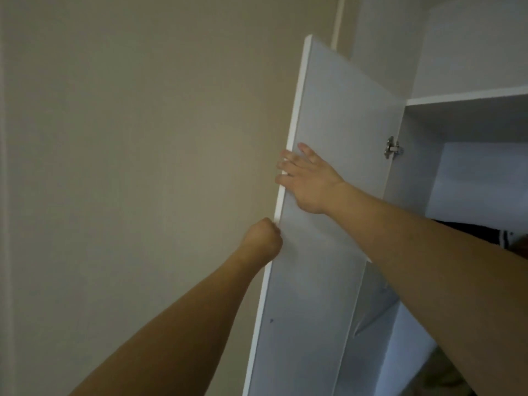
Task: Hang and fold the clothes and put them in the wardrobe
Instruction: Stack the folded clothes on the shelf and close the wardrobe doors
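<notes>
The white wardrobe door point(337, 132) stands open, with its inner face toward me. My right hand point(307, 181) lies flat on that inner face, its straight fingers reaching over the door's free edge. Lower down, my left hand point(263, 238) is curled against the same edge; its fingers go round to the hidden outer side. Inside the wardrobe point(468, 98), a dark garment point(483, 234) with white stripes shows just above my right forearm, mostly hidden by it.
A beige wall point(143, 167) fills the left half of the view. A metal hinge point(392, 148) joins the door to the wardrobe's side panel. A white shelf spans the top of the open compartment, with more white panels below.
</notes>
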`<state>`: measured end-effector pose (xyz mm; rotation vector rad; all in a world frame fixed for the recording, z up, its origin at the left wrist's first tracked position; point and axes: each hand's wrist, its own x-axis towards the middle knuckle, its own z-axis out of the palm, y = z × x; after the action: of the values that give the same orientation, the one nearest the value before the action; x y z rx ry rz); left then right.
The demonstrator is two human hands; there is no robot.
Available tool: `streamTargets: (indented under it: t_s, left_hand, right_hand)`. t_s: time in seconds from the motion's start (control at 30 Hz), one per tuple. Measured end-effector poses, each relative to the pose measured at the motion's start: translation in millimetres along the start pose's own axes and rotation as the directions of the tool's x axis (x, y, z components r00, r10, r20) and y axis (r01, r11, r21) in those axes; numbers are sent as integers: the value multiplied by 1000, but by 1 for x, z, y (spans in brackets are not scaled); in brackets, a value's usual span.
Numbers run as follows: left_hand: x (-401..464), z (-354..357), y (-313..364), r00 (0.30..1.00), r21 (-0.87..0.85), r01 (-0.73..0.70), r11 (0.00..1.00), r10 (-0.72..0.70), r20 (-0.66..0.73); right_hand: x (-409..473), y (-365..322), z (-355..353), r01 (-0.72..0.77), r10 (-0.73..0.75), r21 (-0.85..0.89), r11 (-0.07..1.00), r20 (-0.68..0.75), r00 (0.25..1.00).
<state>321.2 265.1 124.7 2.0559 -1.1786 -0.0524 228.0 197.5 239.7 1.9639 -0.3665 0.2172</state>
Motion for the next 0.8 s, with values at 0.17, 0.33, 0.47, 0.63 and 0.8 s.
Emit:
streamTargets:
  t_s: [0.17, 0.33, 0.47, 0.63, 0.8]
  left_hand:
    - [-30, 10, 18, 976, -65, -210, 976, 213, 52]
    - [-69, 53, 83, 862, -137, -460, 877, 479, 166]
    - [-83, 121, 156, 844, -278, -463, 841, 515, 150]
    - [-84, 207, 242, 911, -389, -273, 880, 366, 190]
    - [-71, 283, 315, 944, -469, -153, 870, 269, 191]
  right_hand:
    - [-58, 20, -14, -54, 68, 79, 995, -187, 980]
    - [-170, 63, 3, -85, 87, 22, 996, -267, 960]
    - [-253, 93, 22, -163, 169, 48, 985, -186, 968]
    - [-333, 130, 56, -327, 331, -55, 943, 106, 938]
    - [-380, 161, 119, -399, 435, -178, 899, 283, 855]
